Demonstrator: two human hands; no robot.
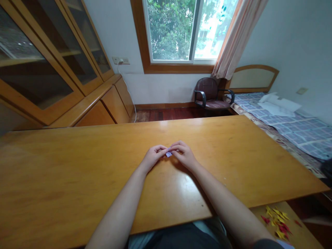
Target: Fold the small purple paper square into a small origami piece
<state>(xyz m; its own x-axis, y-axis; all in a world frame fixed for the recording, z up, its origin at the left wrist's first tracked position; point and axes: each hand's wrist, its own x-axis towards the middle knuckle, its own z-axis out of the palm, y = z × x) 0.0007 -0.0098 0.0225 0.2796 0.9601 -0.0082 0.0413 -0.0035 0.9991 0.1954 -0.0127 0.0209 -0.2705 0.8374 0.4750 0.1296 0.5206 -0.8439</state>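
A small piece of pale purple folded paper is held between my two hands, just above the middle of the wooden table. My left hand pinches its left side between thumb and fingers. From the other side, my right hand grips it with thumb and fingertips closed. The fingers cover most of the paper, so its full shape is hidden.
Several yellow and red folded paper pieces lie on a lower wooden surface at the right front. Beyond the table stand a brown armchair, a bed and a glass-door cabinet.
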